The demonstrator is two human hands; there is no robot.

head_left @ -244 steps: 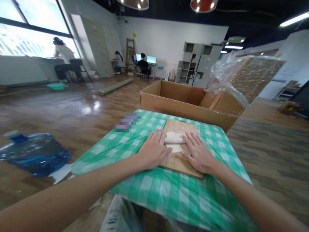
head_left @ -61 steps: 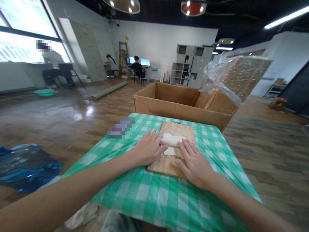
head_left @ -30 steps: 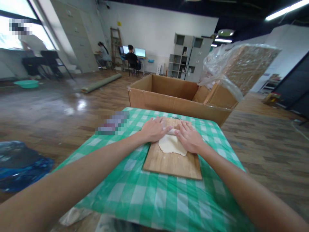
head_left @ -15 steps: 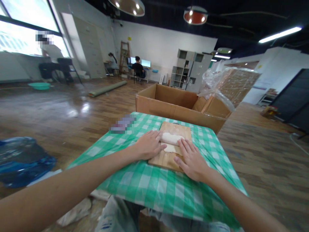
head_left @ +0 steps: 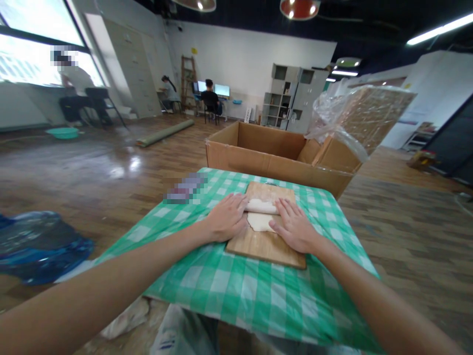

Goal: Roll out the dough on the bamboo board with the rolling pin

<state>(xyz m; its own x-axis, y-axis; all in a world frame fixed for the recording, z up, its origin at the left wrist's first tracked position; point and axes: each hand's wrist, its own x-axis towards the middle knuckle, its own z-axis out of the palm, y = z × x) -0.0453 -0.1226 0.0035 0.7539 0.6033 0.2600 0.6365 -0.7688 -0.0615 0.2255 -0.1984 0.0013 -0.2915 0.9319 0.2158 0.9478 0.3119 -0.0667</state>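
Observation:
A wooden board point(head_left: 264, 244) lies on a table covered with a green and white checked cloth point(head_left: 236, 291). On the board a sheet of pale dough point(head_left: 258, 223) is partly wound around a white rolling pin point(head_left: 261, 206). My left hand point(head_left: 226, 218) lies flat with fingers stretched on the pin's left end. My right hand point(head_left: 293, 227) lies flat with fingers spread on its right end. Both palms press down on the pin.
An open cardboard box point(head_left: 273, 158) stands just behind the table, with a plastic-wrapped carton point(head_left: 365, 118) at its right. A blue water jug point(head_left: 37, 246) lies on the wooden floor at left. People sit at desks point(head_left: 210, 101) far off; another person point(head_left: 79, 93) by the window.
My hands have rolled the pin back and forth over the dough: forward a second ago, back toward me, and now slightly forward again. The dough stays on the board.

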